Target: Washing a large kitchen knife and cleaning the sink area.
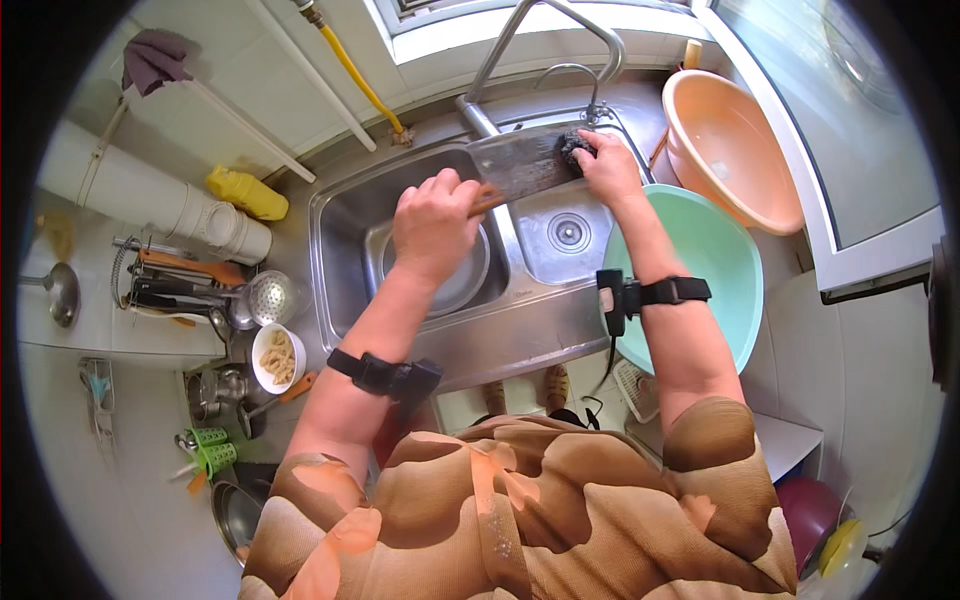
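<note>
My left hand (437, 219) grips the wooden handle (487, 199) of a wide cleaver. The cleaver's dark, wet-looking blade (521, 161) lies across the far part of a double stainless-steel sink (517, 259), over the divider and the smaller right basin. Near the blade's far end, my right hand (613, 166) pinches a dark scouring pad (576, 145) against the metal. Below my left hand, a round metal pan or basin (480, 259) sits in the larger left basin, partly hidden by that hand. A drain strainer (568, 232) shows in the right basin.
A steel faucet (517, 30) arches behind the sink. At right, a mint-green basin (727, 277) overlaps the sink's edge, with a peach basin (742, 150) beyond it. Hanging ladles and a skimmer (271, 297), a white bowl of food (295, 360) and a yellow bottle (247, 193) are at left.
</note>
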Tool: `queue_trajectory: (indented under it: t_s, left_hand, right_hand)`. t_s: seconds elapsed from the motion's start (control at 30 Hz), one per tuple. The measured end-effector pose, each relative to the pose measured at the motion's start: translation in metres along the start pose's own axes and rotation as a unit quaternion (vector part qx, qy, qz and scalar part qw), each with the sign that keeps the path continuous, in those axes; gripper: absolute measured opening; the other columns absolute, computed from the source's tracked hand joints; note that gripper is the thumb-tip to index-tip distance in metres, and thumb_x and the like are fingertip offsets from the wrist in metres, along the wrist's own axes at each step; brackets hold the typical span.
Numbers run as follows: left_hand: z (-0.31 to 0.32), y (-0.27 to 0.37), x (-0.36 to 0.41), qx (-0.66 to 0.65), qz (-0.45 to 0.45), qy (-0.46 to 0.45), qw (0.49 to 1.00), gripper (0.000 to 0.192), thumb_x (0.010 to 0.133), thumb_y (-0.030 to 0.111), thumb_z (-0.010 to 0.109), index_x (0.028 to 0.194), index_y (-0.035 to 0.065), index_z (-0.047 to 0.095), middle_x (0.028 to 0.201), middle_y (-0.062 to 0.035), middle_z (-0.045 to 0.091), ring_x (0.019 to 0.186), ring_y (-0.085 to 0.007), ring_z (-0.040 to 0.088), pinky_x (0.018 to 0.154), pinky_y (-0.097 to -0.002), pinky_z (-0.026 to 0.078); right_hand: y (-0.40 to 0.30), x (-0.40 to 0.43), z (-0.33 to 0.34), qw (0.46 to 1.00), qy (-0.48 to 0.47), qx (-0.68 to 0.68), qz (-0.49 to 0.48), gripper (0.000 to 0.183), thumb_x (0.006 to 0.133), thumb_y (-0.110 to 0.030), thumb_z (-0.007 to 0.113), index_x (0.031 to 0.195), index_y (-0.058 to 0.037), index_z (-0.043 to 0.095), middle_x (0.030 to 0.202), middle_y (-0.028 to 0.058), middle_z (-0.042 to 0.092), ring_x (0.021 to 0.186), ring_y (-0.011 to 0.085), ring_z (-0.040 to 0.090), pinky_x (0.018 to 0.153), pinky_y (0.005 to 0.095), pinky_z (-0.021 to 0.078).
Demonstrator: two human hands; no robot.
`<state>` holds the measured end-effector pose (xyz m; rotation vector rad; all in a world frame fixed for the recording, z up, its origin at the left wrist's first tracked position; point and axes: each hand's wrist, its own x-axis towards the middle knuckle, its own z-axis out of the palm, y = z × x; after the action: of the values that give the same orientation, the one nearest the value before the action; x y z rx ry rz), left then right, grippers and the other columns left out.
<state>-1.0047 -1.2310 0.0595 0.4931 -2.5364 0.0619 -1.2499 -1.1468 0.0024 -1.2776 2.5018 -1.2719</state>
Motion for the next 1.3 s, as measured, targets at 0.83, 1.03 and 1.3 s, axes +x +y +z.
queue_trajectory:
  t_s: [0.83,1.03,1.3]
  left_hand:
    - [0.000,0.005,0.002,-0.004,-0.002,-0.006,1.000,0.030,0.063,0.019,0.074,0.090,0.0137,0.062,0.081,-0.0023,0.053,0.078,-0.0219,0.057,0.065,-0.0361,0.043]
    - [-0.002,-0.007,-0.003,0.013,-0.036,-0.012,0.999,0.032,0.062,0.020,0.074,0.091,0.0135,0.063,0.080,-0.0021,0.053,0.077,-0.0209,0.057,0.065,-0.0347,0.042]
    - [-0.003,-0.009,-0.002,0.015,-0.016,0.009,1.000,0.032,0.061,0.019,0.075,0.090,0.0130,0.063,0.080,-0.0021,0.053,0.078,-0.0218,0.057,0.065,-0.0354,0.043]
  right_hand:
    - [-0.051,-0.003,0.006,0.988,0.031,-0.018,-0.147,0.029,0.075,-0.011,0.062,0.104,-0.0083,0.065,0.094,0.0136,0.060,0.087,0.0305,0.059,0.079,0.0373,0.0476]
    - [-0.069,-0.030,0.014,0.983,-0.052,0.068,-0.164,0.033,0.073,-0.010,0.064,0.106,-0.0111,0.064,0.092,0.0119,0.058,0.088,0.0284,0.058,0.079,0.0336,0.0458]
    - [-0.049,-0.018,0.002,0.990,-0.043,0.019,-0.131,0.032,0.076,-0.013,0.061,0.107,-0.0065,0.063,0.094,0.0146,0.059,0.088,0.0288,0.058,0.080,0.0330,0.0466]
